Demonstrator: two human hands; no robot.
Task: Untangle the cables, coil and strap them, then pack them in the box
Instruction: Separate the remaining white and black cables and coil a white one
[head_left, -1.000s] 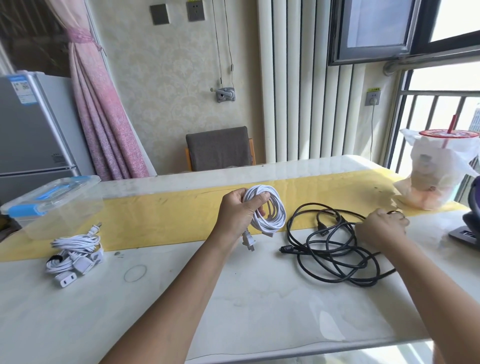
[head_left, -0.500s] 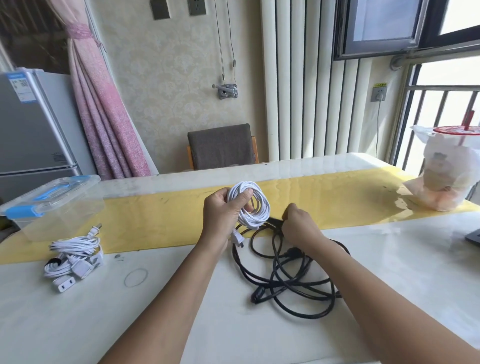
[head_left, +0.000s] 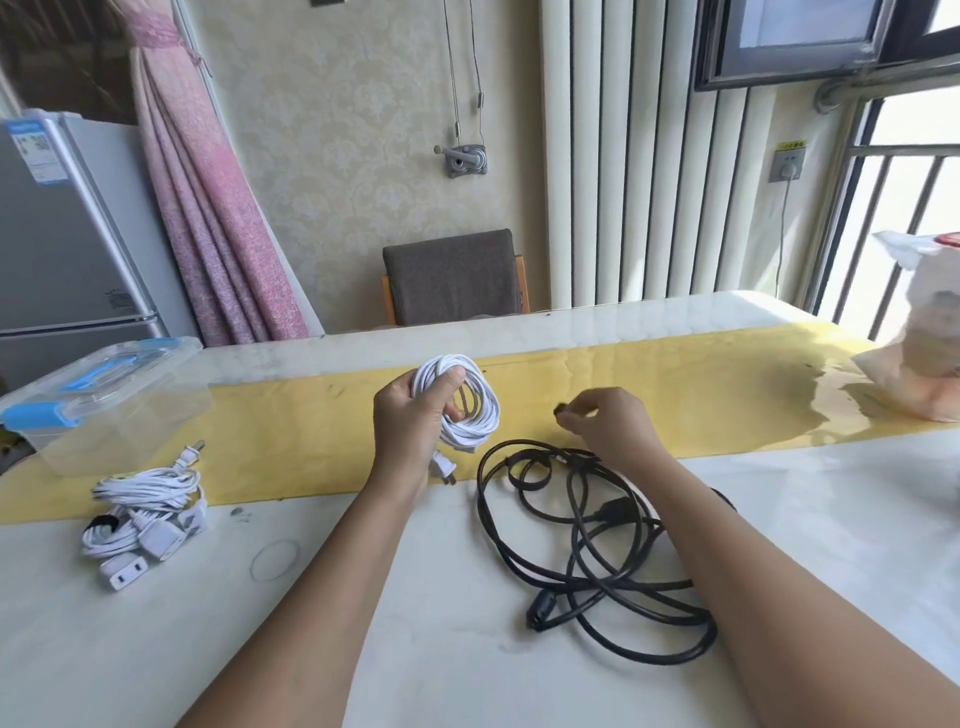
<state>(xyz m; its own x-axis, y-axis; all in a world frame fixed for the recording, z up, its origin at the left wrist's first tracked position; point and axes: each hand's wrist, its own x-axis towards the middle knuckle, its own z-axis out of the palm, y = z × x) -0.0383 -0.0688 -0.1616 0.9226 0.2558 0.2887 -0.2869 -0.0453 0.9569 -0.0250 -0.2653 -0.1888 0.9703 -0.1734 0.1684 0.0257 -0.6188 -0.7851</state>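
A person sorts cables at a pale table (head_left: 441, 649). A lidded clear box (head_left: 104, 400) sits at ten o'clock, a tangled black cable (head_left: 542, 612) sprawls at four o'clock, and a strapped white bundle (head_left: 150, 499) lies at eight o'clock, just in front of the box. The left hand (head_left: 410, 426) grips a white coil (head_left: 475, 415) above the table, its plug (head_left: 444, 470) dangling. The right hand (head_left: 605, 423), apart at three o'clock of it, pinches a small dark object (head_left: 560, 412)

L hand (head_left: 410, 423) raised, fingers curled round white coil (head_left: 467, 439), forearm in from 7 o'clock. R hand (head_left: 608, 428) at its 3 o'clock, thumb & forefinger pinching small dark bit (head_left: 560, 412), forearm from 5 o'clock.
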